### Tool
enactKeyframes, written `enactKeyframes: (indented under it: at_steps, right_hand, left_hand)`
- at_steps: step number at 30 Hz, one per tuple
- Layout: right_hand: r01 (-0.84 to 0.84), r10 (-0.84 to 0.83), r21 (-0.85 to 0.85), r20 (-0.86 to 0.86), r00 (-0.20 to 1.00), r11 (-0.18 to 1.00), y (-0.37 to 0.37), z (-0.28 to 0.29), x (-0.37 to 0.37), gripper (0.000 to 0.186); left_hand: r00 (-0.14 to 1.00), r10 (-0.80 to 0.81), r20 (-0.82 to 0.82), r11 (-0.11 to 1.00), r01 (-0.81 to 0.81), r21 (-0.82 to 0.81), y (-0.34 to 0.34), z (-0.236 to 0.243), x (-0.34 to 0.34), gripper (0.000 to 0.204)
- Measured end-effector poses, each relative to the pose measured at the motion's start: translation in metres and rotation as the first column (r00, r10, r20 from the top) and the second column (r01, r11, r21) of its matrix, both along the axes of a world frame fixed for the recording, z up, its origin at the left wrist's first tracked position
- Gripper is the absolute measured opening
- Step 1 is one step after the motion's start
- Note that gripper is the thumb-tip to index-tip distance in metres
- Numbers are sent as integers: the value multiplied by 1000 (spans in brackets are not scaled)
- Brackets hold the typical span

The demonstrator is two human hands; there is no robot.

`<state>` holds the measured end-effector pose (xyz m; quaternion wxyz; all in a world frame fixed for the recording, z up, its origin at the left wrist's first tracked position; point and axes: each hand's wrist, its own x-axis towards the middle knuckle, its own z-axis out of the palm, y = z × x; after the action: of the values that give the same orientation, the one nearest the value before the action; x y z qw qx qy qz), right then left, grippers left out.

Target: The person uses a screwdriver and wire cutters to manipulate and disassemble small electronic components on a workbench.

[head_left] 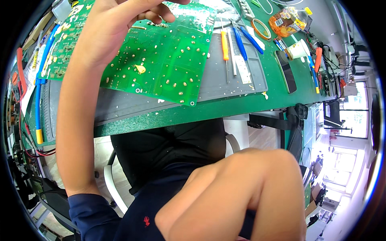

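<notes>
Circuit board (173, 64), one green sheet, lies at eleven o'clock on a grey mat (211, 88). It should be stiff, lightish and fragile, best held by bare edges. The left hand (112, 18) is over it, fingers (165, 14) loosely curled; whether they pinch anything I cannot tell. The right hand (241, 180), at five o'clock, hides its fingers. One o'clock: one pliers (240, 46), one screwdriver (224, 46). Two o'clock: one phone (286, 72), one cup (298, 49).

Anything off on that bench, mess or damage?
Yes, stray debris. A pale yellow blob sits on the green circuit board, small white crumbs lie on the gray mat, and a yellowish bit is on the green bench top beside it. They look like residue; what it is, I can't tell.
</notes>
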<state>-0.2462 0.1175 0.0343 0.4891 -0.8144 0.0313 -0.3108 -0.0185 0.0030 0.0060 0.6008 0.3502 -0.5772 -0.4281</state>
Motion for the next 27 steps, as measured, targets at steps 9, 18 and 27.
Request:
enactKeyframes:
  at_steps: [9,18,27]
  right_hand:
    - [-96,95,-44,-26,995,994,12,-2,-4,18]
    - [12,-13,-101,-14,1000,995,11,-2,3,17]
    - [474,-472,-157,55,880,866,-47,-5,10,17]
  left_hand:
    - [1000,1,15,1000,-1,23,7,7,1,32]
    - [999,26,35,999,-24,-43,3,0,-1,31]
    - [1000,-16,17,1000,17,-13,13,7,4,35]
